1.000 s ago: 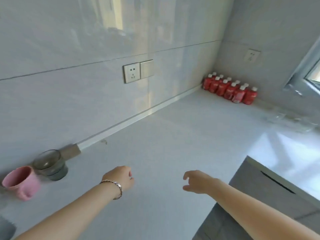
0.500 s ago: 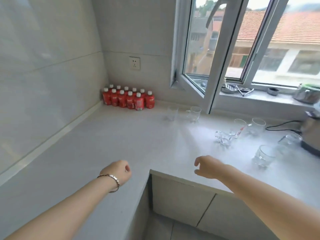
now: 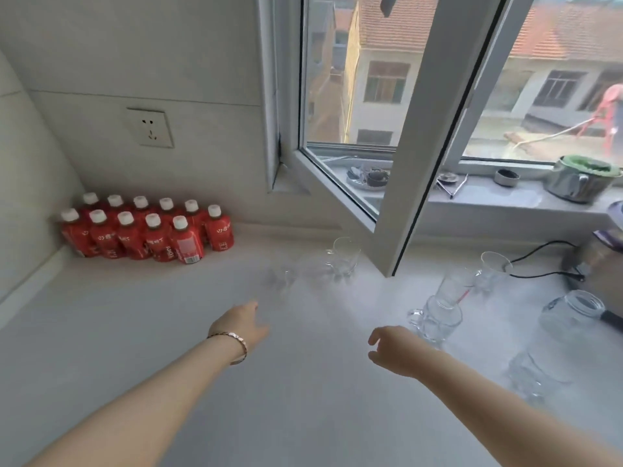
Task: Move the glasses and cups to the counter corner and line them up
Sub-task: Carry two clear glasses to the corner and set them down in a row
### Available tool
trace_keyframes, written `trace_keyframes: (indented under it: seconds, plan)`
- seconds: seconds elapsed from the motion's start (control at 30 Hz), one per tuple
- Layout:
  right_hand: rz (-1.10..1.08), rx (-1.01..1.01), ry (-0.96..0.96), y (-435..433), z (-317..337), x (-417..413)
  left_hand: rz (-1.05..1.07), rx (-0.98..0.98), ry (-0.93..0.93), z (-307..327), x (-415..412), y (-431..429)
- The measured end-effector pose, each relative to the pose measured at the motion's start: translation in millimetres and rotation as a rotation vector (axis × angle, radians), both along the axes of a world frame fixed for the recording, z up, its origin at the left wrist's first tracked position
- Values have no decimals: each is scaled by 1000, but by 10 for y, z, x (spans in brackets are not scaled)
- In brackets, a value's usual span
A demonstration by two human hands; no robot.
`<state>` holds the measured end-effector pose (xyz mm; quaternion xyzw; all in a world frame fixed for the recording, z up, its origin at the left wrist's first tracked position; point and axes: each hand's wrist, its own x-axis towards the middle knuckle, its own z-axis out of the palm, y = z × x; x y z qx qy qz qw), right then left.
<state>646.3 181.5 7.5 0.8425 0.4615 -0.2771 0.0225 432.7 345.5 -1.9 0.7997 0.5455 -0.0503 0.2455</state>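
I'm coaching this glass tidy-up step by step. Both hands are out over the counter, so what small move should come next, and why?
Probably close the right hand on the handled glass mug just beyond its fingertips. Both hands are empty and open, the left hand is aimed at a blurred glass, and the mug looks like the nearest clear target.

Bottles (image 3: 148, 232) in far-left counter (image 3: 135, 332) corner below socket (image 3: 150, 127), glasses (image 3: 435, 318) scattered at right before open window (image 3: 340, 183), kettle (image 3: 583, 178) on sill behind
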Motion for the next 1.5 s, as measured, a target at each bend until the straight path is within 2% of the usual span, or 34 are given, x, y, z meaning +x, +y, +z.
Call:
trace_keyframes:
  seconds: [0.17, 0.4, 0.53, 0.73, 0.9, 1.03, 1.13, 1.43, 1.5]
  plan:
    - [-85, -8, 60, 639, -177, 174, 57, -7, -126, -138, 702, 860]
    - [-162, 11, 90, 1094, -466, 241, 108, -191, -234, -634, 1264, 1526]
    - [-286, 51, 119, 1245, -643, 195, 104, -104, -342, -739, 1229, 1558]
    - [-795, 430, 357, 1700, -835, 276, 35, -55, -373, -677, 956, 1424]
    - [-1016, 817, 452, 2290, -989, 480, 68, -62, -430, -583, 641, 1340]
    - [-1162, 871, 439, 2482, -1034, 564, 70, -61, -415, -542, 399, 1305]
    - [-1090, 816, 379, 2360, -1002, 523, 83, -60, -389, -544, 296, 1313]
    - [-514, 454, 452, 1606, -873, -29, 116, -76, -369, -525, 180, 1299]
    - [-421, 341, 358, 1635, -819, -93, 123, -75, -369, -516, 158, 1267]
